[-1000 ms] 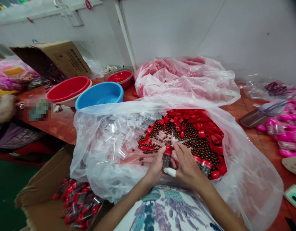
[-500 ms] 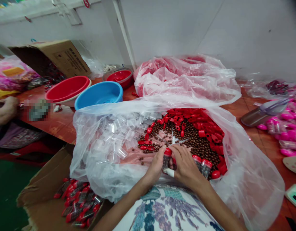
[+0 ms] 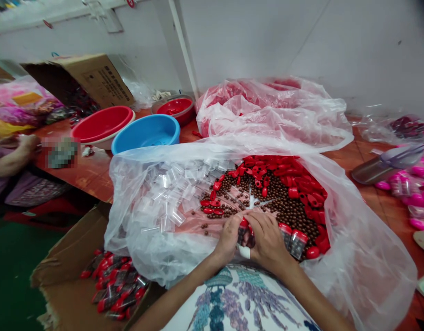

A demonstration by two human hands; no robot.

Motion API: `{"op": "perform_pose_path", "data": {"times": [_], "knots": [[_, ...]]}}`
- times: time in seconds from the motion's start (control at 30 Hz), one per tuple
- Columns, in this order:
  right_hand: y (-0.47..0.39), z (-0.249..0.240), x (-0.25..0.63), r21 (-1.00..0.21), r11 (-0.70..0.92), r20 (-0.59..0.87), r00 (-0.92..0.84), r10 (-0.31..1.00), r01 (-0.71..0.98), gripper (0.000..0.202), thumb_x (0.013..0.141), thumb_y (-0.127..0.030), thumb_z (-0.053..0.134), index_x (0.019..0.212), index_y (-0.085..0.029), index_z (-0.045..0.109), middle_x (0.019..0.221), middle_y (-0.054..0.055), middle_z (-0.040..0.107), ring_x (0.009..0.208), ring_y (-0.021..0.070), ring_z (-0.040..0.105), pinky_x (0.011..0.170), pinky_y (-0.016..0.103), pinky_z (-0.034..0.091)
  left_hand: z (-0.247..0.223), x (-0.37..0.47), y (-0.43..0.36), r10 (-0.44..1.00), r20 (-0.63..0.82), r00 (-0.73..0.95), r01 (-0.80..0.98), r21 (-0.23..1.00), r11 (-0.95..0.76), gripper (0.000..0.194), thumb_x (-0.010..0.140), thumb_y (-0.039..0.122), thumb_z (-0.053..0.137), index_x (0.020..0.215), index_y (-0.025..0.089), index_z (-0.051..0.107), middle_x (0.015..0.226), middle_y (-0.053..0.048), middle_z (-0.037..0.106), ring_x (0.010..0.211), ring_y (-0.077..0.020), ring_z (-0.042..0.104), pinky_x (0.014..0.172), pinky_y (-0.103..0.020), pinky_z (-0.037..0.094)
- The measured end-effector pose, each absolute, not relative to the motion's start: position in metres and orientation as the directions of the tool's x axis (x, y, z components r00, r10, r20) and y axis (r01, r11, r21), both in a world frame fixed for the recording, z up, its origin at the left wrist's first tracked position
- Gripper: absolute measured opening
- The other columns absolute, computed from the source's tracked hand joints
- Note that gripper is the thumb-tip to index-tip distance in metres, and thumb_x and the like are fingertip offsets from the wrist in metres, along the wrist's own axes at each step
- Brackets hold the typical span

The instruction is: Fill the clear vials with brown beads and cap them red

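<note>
Close to my body, my left hand (image 3: 229,238) has its fingers wrapped round a small clear container (image 3: 243,233) with a red cap and dark contents. My right hand (image 3: 269,236) meets it from the other side, fingers closed on the same container; a white wrap covers its thumb. Just right of that hand lie filled red-capped containers (image 3: 297,243). Beyond my hands, brown beads (image 3: 279,197) are spread on a plastic sheet, with red caps (image 3: 284,168) behind them and empty clear tubes (image 3: 167,188) to the left.
A cardboard box (image 3: 70,276) of finished red-capped containers is at lower left. Blue (image 3: 146,133) and red (image 3: 101,124) basins stand behind, near a plastic bag (image 3: 274,115). A lidded cup (image 3: 377,165) lies at right. Another person's arm (image 3: 15,158) is at far left.
The whole view has shifted slightly, so things appear a little further right. My fingers have closed further over the container's cap. The other person's hand at far left has moved a little.
</note>
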State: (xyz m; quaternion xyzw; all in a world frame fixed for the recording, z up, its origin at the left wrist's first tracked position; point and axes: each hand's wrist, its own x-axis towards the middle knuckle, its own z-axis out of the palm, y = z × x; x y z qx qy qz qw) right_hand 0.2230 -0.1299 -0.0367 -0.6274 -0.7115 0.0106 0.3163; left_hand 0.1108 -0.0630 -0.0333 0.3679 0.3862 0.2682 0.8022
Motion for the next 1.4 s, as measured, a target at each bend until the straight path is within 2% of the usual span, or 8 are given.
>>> {"op": "perform_pose_path", "data": {"times": [0.2, 0.43, 0.6, 0.77, 0.9, 1.03, 1.17, 1.4], "knots": [[-0.132, -0.039, 0.218, -0.482, 0.130, 0.388, 0.077, 0.919, 0.867, 0.060, 0.068, -0.027, 0.059, 0.124, -0.013, 0.041, 0.119, 0.015, 0.051, 0.114, 0.0288, 0.044, 0.099, 0.050, 0.032, -0.030, 0.108, -0.057, 0.626, -0.480, 0.615, -0.148, 0.710, 0.689, 0.063, 0.080, 0.060, 0.041, 0.120, 0.013, 0.054, 0.050, 0.000, 0.055, 0.041, -0.0107, 0.046, 0.044, -0.021, 0.036], [-0.138, -0.045, 0.219, -0.416, 0.217, 0.424, -0.023, 0.906, 0.883, 0.062, 0.074, -0.033, 0.057, 0.131, -0.017, 0.037, 0.122, 0.015, 0.053, 0.113, 0.0306, 0.048, 0.094, 0.049, 0.035, -0.027, 0.103, -0.064, 0.691, -0.441, 0.573, -0.073, 0.812, 0.579, 0.054, 0.082, 0.049, 0.043, 0.125, 0.017, 0.051, 0.051, 0.000, 0.055, 0.040, -0.0117, 0.045, 0.044, -0.023, 0.035], [-0.143, -0.055, 0.225, -0.479, 0.172, 0.371, 0.021, 0.929, 0.861, 0.062, 0.074, -0.033, 0.060, 0.131, -0.020, 0.038, 0.121, 0.014, 0.055, 0.112, 0.0309, 0.050, 0.094, 0.050, 0.036, -0.024, 0.087, -0.043, 0.795, -0.328, 0.511, 0.055, 0.935, 0.350, 0.040, 0.082, 0.044, 0.049, 0.107, 0.018, 0.063, 0.088, -0.007, 0.064, 0.070, -0.0162, 0.056, 0.064, -0.026, 0.044], [-0.147, -0.060, 0.228, -0.703, 0.020, 0.212, 0.182, 0.960, 0.711, 0.066, 0.079, -0.031, 0.056, 0.137, -0.021, 0.026, 0.134, 0.013, 0.044, 0.120, 0.0275, 0.045, 0.092, 0.045, 0.044, -0.026, 0.066, -0.015, 0.781, -0.319, 0.537, 0.195, 0.948, 0.253, 0.035, 0.077, 0.040, 0.059, 0.105, 0.020, 0.063, 0.083, -0.003, 0.062, 0.067, -0.0143, 0.055, 0.062, -0.025, 0.044], [-0.146, -0.059, 0.228, -0.741, 0.016, 0.214, 0.213, 0.953, 0.671, 0.064, 0.078, -0.026, 0.056, 0.136, -0.022, 0.029, 0.135, 0.012, 0.043, 0.123, 0.0260, 0.042, 0.097, 0.044, 0.041, -0.026, 0.050, 0.002, 0.851, -0.118, 0.511, 0.359, 0.929, -0.086, 0.030, 0.078, 0.035, 0.058, 0.104, 0.022, 0.065, 0.097, -0.006, 0.060, 0.085, -0.0184, 0.056, 0.076, -0.028, 0.044], [-0.147, -0.052, 0.228, -0.707, -0.002, 0.205, 0.208, 0.956, 0.708, 0.066, 0.075, -0.031, 0.061, 0.133, -0.018, 0.032, 0.127, 0.014, 0.049, 0.116, 0.0266, 0.048, 0.095, 0.043, 0.042, -0.033, 0.029, 0.026, 0.928, 0.081, 0.363, 0.747, 0.571, -0.341, 0.036, 0.076, 0.024, 0.059, 0.112, 0.022, 0.061, 0.104, -0.009, 0.054, 0.098, -0.0245, 0.050, 0.091, -0.038, 0.038], [-0.153, -0.039, 0.235, -0.586, -0.067, 0.123, 0.170, 0.978, 0.808, 0.061, 0.071, -0.039, 0.066, 0.123, -0.017, 0.044, 0.110, 0.012, 0.058, 0.100, 0.0280, 0.054, 0.086, 0.043, 0.043, -0.049, 0.012, 0.043, 0.910, 0.054, 0.411, 0.858, 0.313, -0.406, 0.034, 0.075, 0.018, 0.058, 0.109, 0.019, 0.063, 0.108, -0.011, 0.051, 0.103, -0.0272, 0.048, 0.091, -0.040, 0.039], [-0.185, -0.032, 0.273, -0.259, -0.168, 0.057, 0.189, 0.980, 0.951, 0.060, 0.071, -0.048, 0.062, 0.120, -0.016, 0.049, 0.113, 0.015, 0.056, 0.099, 0.0324, 0.052, 0.082, 0.045, 0.041, -0.055, -0.004, 0.053, 0.882, 0.021, 0.470, 0.745, 0.526, -0.410, 0.029, 0.069, 0.016, 0.061, 0.098, 0.022, 0.063, 0.100, -0.005, 0.054, 0.094, -0.0219, 0.053, 0.085, -0.034, 0.041]]}}
